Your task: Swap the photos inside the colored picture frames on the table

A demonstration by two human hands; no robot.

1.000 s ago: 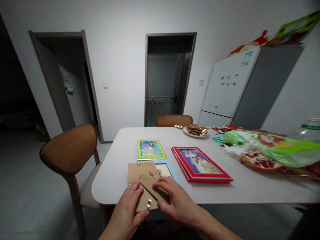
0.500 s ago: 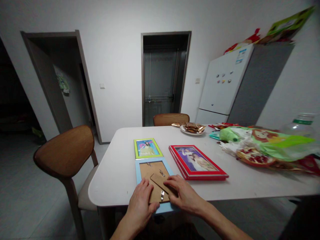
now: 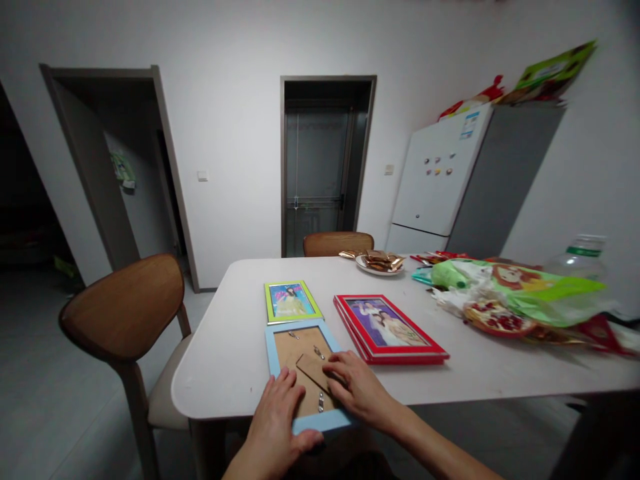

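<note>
A light blue frame (image 3: 271, 348) lies back side up at the table's front edge, its brown backing board (image 3: 290, 347) bearing small metal clips and a flat brown stand piece (image 3: 313, 372). On the frame's left part rests my left hand (image 3: 280, 413), fingers spread, thumb by the bottom rim. My right hand (image 3: 357, 387) lies over the right side, fingers bent on the stand piece; whether it grips it is unclear. Beyond is a yellow-green framed picture (image 3: 291, 301). To the right, red frames (image 3: 387, 330) are stacked, picture up.
Wrapped snacks fill a plate (image 3: 380, 269) at the back. A green plastic bag (image 3: 550, 290), a cut pomegranate (image 3: 497, 317) and a clear bottle (image 3: 577, 260) stand on the right. Wooden chairs (image 3: 125, 307) are left of and behind the table (image 3: 220, 373).
The view has shifted slightly. My left thumb has slid a little lower along the frame's bottom rim, and more of that rim shows. Both hands remain on the blue frame.
</note>
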